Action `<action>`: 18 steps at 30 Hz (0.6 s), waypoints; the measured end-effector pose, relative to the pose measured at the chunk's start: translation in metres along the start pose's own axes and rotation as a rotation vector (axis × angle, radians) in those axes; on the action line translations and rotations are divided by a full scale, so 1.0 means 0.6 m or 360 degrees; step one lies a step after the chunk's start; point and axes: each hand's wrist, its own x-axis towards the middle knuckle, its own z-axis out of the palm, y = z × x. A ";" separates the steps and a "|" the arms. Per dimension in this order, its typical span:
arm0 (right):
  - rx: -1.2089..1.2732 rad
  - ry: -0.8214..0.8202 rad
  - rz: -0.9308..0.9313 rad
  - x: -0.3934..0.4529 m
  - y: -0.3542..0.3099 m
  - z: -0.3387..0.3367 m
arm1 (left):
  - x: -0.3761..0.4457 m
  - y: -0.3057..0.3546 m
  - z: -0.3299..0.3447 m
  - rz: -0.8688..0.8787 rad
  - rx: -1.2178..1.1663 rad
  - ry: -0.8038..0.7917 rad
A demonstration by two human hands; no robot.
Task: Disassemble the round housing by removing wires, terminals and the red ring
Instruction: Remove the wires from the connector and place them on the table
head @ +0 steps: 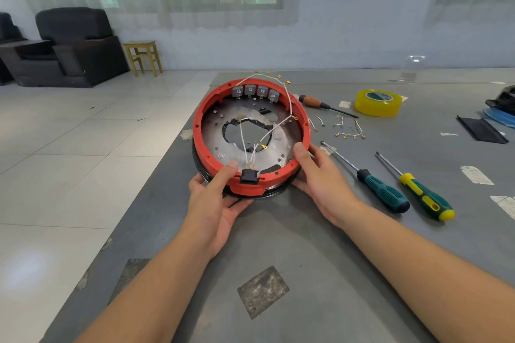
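The round housing stands tilted toward me on the grey table, a red ring point(200, 111) on top of a black base and a metal plate point(281, 145) with a central hole inside. Several grey terminal blocks point(255, 91) line the far inner wall. White wires point(267, 133) with gold lugs run to a black connector point(248, 175) at the near rim. My left hand point(214, 198) grips the near left rim, thumb on the red ring. My right hand point(320, 175) holds the near right rim, thumb on the ring's edge.
Right of the housing lie loose short wires with gold lugs point(348, 131), a wooden-handled screwdriver point(323, 104), a yellow tape roll point(379, 101), and two green-handled screwdrivers point(381, 189) point(423, 192). A black strip point(482, 129) lies far right. The table's left edge drops to a tiled floor.
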 end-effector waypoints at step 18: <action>-0.2992 0.0116 0.0301 0.005 -0.096 -0.110 | 0.012 0.012 -0.026 0.0255 0.0081 0.0181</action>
